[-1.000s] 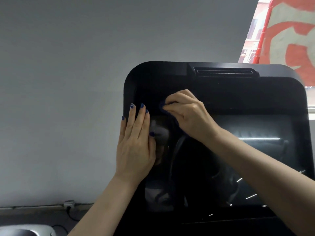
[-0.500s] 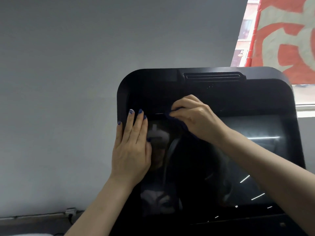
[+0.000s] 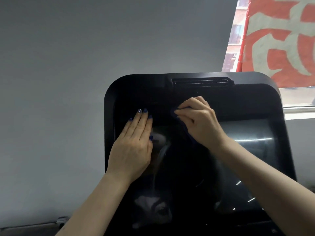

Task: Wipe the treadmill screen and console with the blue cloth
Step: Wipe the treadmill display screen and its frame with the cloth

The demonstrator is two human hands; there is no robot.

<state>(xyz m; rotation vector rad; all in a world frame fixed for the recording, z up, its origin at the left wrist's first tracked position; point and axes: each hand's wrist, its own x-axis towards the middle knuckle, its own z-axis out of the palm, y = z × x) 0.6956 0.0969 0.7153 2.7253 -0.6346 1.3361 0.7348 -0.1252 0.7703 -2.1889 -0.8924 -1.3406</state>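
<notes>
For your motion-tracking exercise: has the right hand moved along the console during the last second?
Yes. The right hand has slid rightward across the console, toward under the vent slot.

Counts:
Hands: two. Left hand (image 3: 134, 147), right hand (image 3: 201, 121).
Cloth (image 3: 183, 122): one, dark blue, mostly hidden under right hand.
Screen (image 3: 247, 150): one.
Console (image 3: 136, 89): one, black.
Vent slot (image 3: 201, 82): one, at console top edge.
Painted nails seen on left hand: five, blue.
Banner (image 3: 281, 40): one, red and white, top right.
Wall (image 3: 85, 57): one, grey.
Wall socket (image 3: 61, 219): one, bottom left, blurred.
</notes>
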